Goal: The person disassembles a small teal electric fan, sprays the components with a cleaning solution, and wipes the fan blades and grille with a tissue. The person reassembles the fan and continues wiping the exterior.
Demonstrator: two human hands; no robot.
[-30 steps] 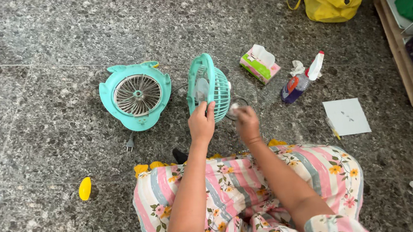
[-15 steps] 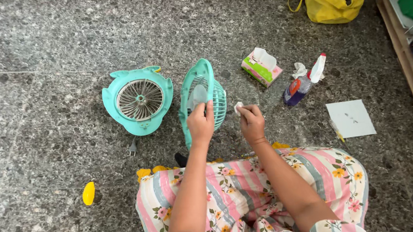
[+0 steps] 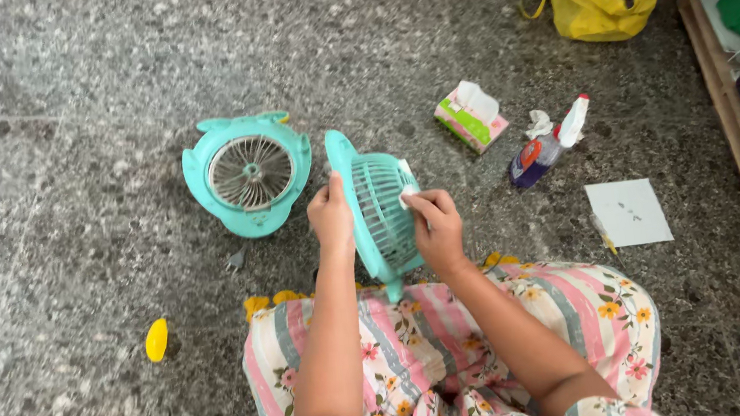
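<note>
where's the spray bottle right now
In the head view the spray bottle lies on the stone floor to the right, between the tissue box and the white paper sheet.

A: What packaging am I getting on the head view?

B: I'm seeing a tissue box (image 3: pixel 467 119) lying on the granite floor (image 3: pixel 66 101), up and right of the hands: a small box in green and pink, with a white tissue sticking out of its top.

A: Any labels?

B: I'm looking at a spray bottle (image 3: pixel 547 145) lying on its side just right of that box. It's wearing a label in orange, red and blue, under a white trigger head.

A: Anything else?

B: A yellow bag (image 3: pixel 589 3) is sitting at the top right, well apart from both. I'm finding no screens or signs.
</note>
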